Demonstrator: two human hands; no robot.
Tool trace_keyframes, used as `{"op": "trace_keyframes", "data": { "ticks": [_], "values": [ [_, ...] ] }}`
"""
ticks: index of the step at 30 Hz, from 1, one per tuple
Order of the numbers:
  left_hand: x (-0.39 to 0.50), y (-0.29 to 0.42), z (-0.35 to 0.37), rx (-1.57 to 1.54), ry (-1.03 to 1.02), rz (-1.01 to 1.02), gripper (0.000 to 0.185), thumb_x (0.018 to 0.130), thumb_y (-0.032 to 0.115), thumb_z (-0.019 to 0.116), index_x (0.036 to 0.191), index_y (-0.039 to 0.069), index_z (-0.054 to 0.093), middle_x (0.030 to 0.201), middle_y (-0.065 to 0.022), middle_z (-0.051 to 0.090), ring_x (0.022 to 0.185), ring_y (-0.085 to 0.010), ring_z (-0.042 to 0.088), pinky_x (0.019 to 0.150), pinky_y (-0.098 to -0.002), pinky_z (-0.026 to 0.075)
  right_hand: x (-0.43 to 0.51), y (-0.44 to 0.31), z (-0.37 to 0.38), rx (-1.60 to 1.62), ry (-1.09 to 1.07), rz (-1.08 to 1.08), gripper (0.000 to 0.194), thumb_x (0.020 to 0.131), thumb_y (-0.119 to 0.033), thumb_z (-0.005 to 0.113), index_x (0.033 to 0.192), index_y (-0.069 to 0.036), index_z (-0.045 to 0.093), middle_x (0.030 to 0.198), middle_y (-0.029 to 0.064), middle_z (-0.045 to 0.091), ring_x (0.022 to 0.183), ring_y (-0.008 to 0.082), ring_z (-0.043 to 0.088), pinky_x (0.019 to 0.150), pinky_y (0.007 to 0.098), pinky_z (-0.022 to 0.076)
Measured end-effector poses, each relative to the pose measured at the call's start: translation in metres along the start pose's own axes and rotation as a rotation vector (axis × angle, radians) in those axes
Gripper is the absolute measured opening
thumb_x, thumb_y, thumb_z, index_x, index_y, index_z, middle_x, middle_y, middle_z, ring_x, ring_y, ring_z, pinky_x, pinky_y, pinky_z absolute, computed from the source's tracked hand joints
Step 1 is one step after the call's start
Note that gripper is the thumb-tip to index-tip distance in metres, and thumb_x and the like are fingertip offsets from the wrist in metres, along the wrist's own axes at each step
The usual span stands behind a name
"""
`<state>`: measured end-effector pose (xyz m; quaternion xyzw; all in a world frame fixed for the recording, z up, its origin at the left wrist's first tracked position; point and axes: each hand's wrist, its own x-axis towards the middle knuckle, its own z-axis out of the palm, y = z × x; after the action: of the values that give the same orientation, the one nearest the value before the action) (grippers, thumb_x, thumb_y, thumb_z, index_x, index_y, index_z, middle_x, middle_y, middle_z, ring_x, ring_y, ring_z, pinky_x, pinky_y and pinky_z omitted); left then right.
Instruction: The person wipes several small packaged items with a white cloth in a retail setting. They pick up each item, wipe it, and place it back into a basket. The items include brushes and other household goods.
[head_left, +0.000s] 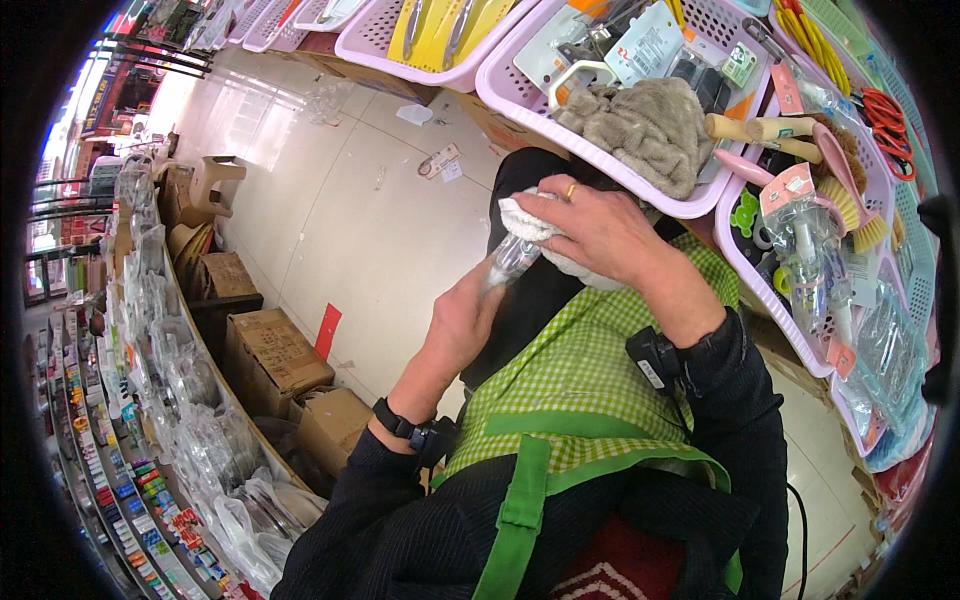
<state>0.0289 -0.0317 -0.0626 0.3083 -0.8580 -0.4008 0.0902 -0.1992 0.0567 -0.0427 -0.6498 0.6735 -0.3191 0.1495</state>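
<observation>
Over the lap, my left hand (466, 311) grips one end of a clear plastic item (514, 257), perhaps a small bottle or a packaged piece; its exact kind is hard to tell. My right hand (592, 225) holds a white cloth (525, 219) pressed around the other end of it. Part of the cloth hangs below the right palm, above the green checked apron (570, 352). A grey-brown plush cloth (652, 131) lies in the pink plastic basket (600, 154) just beyond the right hand.
Pink baskets with packaged goods stand along the top; one at right holds wooden-handled brushes (772, 129) and bagged items. Cardboard boxes (274, 352) and a beige plastic stool (217, 184) stand on the left by a shelf of plastic-wrapped goods. Paper scraps (439, 161) lie on the tiled floor.
</observation>
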Motion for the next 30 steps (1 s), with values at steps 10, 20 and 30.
{"op": "trace_keyframes", "data": {
  "ticks": [10,20,30],
  "values": [
    [-0.002,-0.013,0.021,-0.604,-0.096,-0.266,0.017,0.099,0.014,0.051,0.096,-0.001,0.058,0.075,-0.0028,0.061,0.062,-0.0110,0.058,0.056,-0.0247,0.047,-0.015,-0.018,0.039,-0.311,0.058,-0.449,0.038,0.081,-0.022,0.059,0.118,-0.010,0.060,0.122,0.0031,0.057,0.090,0.0176,0.059,0.056,0.0304,0.0539],
    [0.001,-0.008,0.021,-0.569,-0.097,-0.275,0.024,0.101,0.021,0.050,0.112,0.000,0.054,0.077,-0.0029,0.060,0.062,-0.0092,0.057,0.054,-0.0231,0.045,0.007,0.028,0.027,-0.329,0.162,0.031,0.030,0.090,-0.020,0.061,0.117,-0.010,0.062,0.122,0.0055,0.058,0.107,0.0282,0.059,0.084,0.0384,0.0531],
    [0.005,-0.006,0.017,-0.968,-0.158,-0.378,0.034,0.102,0.034,0.048,0.111,0.002,0.051,0.075,-0.0059,0.058,0.056,-0.0116,0.053,0.048,-0.0237,0.040,-0.014,0.033,0.030,-0.074,0.381,-0.047,0.038,0.084,-0.010,0.061,0.122,-0.012,0.061,0.115,0.0112,0.061,0.099,0.0314,0.063,0.081,0.0400,0.0537]
  ]
}}
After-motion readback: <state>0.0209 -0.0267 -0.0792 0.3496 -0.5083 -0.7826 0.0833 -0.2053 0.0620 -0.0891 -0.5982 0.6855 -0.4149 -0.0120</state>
